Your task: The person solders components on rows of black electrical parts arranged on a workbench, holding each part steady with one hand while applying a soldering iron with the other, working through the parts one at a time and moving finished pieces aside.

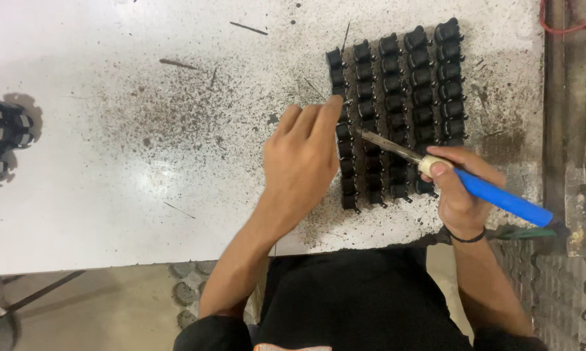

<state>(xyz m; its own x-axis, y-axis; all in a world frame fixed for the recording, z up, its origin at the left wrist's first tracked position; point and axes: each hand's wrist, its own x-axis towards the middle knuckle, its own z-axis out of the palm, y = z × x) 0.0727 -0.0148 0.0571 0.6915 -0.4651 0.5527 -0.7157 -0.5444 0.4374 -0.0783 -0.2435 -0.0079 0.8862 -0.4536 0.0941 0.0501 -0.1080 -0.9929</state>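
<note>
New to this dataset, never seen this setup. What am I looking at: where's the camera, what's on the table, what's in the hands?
There is no machine here: a person works with two bare hands. The single picture comes from a camera on the person's head, looking down at the work.

A white table, speckled with dark marks, carries rows of small black parts set side by side. More black parts sit at the table's left edge.

The right hand holds a blue-handled tool, which looks like a soldering iron; its metal tip reaches into the rows. The left hand rests flat on the leftmost rows, fingers stretched out, gripping nothing that shows.
</note>
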